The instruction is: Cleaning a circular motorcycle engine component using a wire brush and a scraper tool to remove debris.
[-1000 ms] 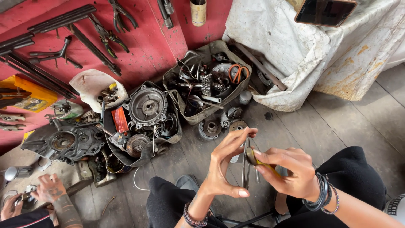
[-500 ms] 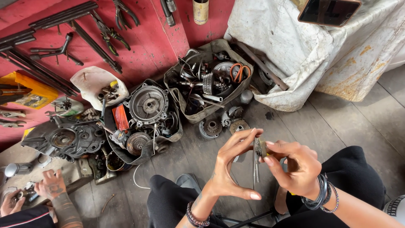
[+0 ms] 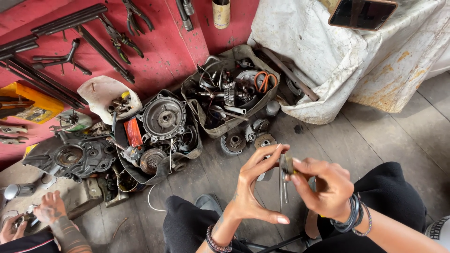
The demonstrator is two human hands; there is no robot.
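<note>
A dark phone screen (image 3: 363,13), rectangular with rounded corners, lies tilted on the white cloth (image 3: 328,61) at the top right. At the far left, 1 flat yellow package (image 3: 35,105) with a dark printed panel rests on the red floor (image 3: 164,51).

- The right hand (image 3: 323,187) has drawn in toward the left hand (image 3: 255,187); a second ago they were a little apart, and now their fingertips meet around the small metal part (image 3: 287,165).
- That part has shifted: earlier it showed as a flat piece with a yellowish bit by the right thumb, now it stands edge-on between the fingertips.
- The thin metal rods (image 3: 282,189) hanging below it have moved slightly right with the hands.
- At the lower left, the other person's tattooed forearm (image 3: 63,229) has slid further right, and their hands (image 3: 14,225) sit lower in view.
</note>
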